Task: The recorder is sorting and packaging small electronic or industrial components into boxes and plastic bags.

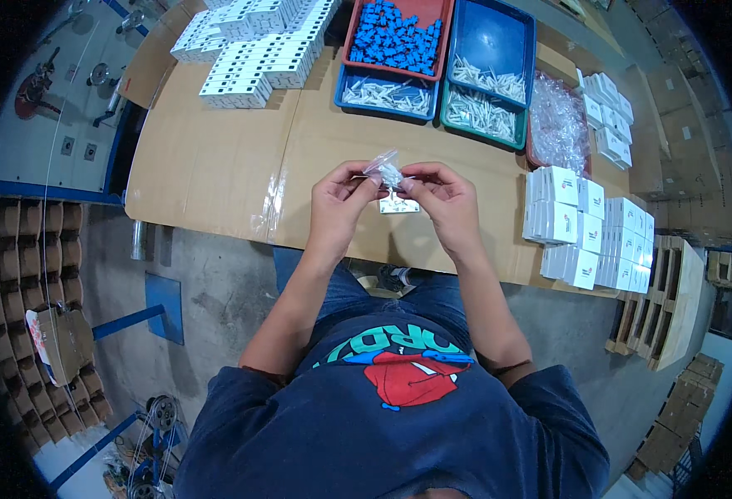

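Between my two hands is a small clear plastic bag (pixel 388 172) with white pieces in it. My left hand (pixel 343 200) pinches its left side, and my right hand (pixel 442 204) has its fingers closed on the right side. Just under the bag, a small white box-like piece (pixel 399 204) with dark marks lies on the cardboard table top (pixel 316 141); I cannot tell whether my fingertips touch it.
Many white boxes (pixel 237 90) stand in rows at the far left. Beyond my hands are a red tray (pixel 352 37) of blue parts, blue and green trays (pixel 449 123) of white plugs, and a tray of clear bags (pixel 559 125). White cartons (pixel 561 223) are stacked at right.
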A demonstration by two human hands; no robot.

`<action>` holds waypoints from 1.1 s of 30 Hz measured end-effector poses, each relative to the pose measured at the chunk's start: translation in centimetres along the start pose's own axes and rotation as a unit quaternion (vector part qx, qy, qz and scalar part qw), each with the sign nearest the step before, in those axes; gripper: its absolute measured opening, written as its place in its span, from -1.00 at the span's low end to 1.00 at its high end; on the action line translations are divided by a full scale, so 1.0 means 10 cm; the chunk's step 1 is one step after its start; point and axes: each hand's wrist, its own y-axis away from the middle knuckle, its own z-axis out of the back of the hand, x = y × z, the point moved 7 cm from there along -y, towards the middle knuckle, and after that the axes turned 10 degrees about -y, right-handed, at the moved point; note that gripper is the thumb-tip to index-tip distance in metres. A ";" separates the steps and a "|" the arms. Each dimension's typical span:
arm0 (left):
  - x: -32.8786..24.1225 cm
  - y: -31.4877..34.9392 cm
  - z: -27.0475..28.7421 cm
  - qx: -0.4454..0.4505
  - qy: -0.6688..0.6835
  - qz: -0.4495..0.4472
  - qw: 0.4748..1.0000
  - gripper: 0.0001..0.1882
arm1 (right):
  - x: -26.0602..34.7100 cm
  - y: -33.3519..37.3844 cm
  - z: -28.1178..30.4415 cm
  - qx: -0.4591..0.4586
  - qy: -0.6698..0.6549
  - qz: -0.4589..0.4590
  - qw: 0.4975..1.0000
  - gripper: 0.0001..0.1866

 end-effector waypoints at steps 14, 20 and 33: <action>0.05 0.01 -0.02 0.021 -0.010 -0.004 1.000 -0.68 | 0.01 0.00 0.05 -0.033 0.024 0.027 0.999 -0.83; 0.06 0.01 -0.02 0.019 -0.004 -0.004 1.000 -0.67 | 0.00 -0.03 0.04 -0.014 -0.012 0.008 1.000 -0.67; 0.09 0.04 -0.09 0.013 0.037 0.046 0.998 -0.74 | 0.01 -0.02 0.01 -0.017 -0.014 0.014 1.000 -0.56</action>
